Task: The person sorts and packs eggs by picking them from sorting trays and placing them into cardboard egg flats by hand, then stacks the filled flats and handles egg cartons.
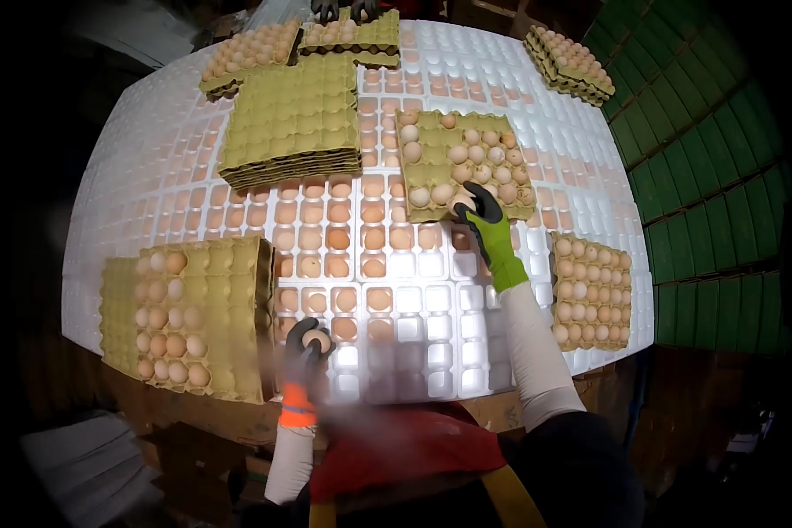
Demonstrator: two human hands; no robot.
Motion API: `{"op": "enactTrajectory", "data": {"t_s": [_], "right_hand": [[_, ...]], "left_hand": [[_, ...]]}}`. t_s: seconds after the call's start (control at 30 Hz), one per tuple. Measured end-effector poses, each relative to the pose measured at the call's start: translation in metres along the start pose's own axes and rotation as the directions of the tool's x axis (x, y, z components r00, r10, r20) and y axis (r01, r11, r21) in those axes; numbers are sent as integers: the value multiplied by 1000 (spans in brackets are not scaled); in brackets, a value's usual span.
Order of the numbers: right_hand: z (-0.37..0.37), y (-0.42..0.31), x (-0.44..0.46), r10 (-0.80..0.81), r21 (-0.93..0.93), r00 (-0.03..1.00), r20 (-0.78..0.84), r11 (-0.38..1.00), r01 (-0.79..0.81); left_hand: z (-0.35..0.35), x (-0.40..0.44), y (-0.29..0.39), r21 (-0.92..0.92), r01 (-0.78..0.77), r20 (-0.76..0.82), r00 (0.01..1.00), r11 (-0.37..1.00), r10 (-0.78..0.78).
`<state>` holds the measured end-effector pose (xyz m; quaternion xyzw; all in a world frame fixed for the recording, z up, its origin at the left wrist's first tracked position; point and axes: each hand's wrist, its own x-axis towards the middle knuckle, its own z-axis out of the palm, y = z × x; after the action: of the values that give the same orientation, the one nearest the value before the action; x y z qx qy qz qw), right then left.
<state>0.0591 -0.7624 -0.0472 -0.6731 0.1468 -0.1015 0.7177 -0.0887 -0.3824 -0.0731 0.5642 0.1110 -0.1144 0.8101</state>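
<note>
My left hand, in a dark glove with an orange cuff, is closed around a pale egg over the front of the white cell trays. My right hand, in a dark glove with a green cuff, reaches to the front edge of a yellow-green egg tray. Its fingers grip a pale egg at that edge. Several eggs sit in this tray, among bare cups. Brown eggs fill many of the white cells between my hands.
Stacked yellow-green trays stand at back centre. A partly filled tray lies front left, a full egg tray at right, and another stack back right. A co-worker's gloved hands touch trays at the far edge. Green crates line the right.
</note>
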Motion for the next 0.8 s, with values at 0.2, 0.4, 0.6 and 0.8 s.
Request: {"op": "enactTrajectory", "data": {"t_s": [0.2,0.4,0.6,0.8], "right_hand": [[15,16,78,-485,-832,805,341,243,499],[51,-20,64,-416,-821,851,320,327,469],[107,-24,-39,-300,-334,904,306,855,397],[222,-65,-157,-176,-265,712,680,846,463]], "left_hand": [[-17,-7,-36,518,-243,-209,893,820,398],[17,3,2,868,-317,18,789,382,615],[13,6,9,923,-366,225,766,121,602],[-22,-87,79,829,-527,354,751,185,557]]}}
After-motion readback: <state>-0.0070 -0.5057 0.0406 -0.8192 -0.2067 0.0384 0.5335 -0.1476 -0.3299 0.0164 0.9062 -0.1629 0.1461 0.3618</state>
